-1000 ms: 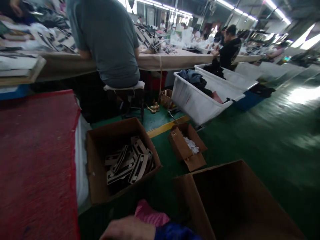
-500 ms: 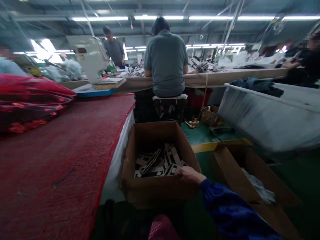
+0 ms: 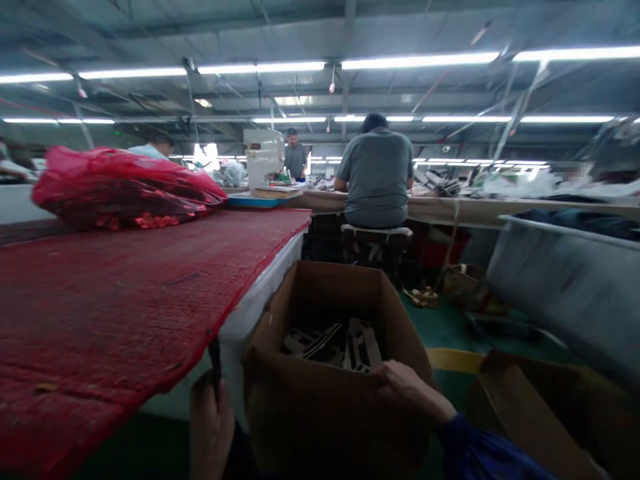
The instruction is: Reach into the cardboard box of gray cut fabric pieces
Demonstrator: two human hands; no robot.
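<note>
My right hand [image 3: 404, 385] is closed over the near rim of a brown cardboard box [image 3: 320, 407], toward its right corner. Inside the box lie several flat pieces [image 3: 361, 343] in pale grey and black. Low on the left, beside the red-covered table's edge, my left hand [image 3: 213, 417] is closed around a dark, narrow thing [image 3: 215, 360] that points upward. Its kind is too dark and blurred to make out. The fingers of my left hand are partly in shadow.
A red-topped table [image 3: 165, 287] runs along the left, bearing a pink plastic bag [image 3: 130, 183]. Ahead, a person [image 3: 377, 173] sits on a stool [image 3: 376, 231] at a long bench. A second carton [image 3: 535, 407] and a large pale bin [image 3: 565, 280] stand on the right.
My left hand has come into view low on the left with the dark narrow thing. My right hand stays on the box rim. The view has shifted, with more ceiling showing.
</note>
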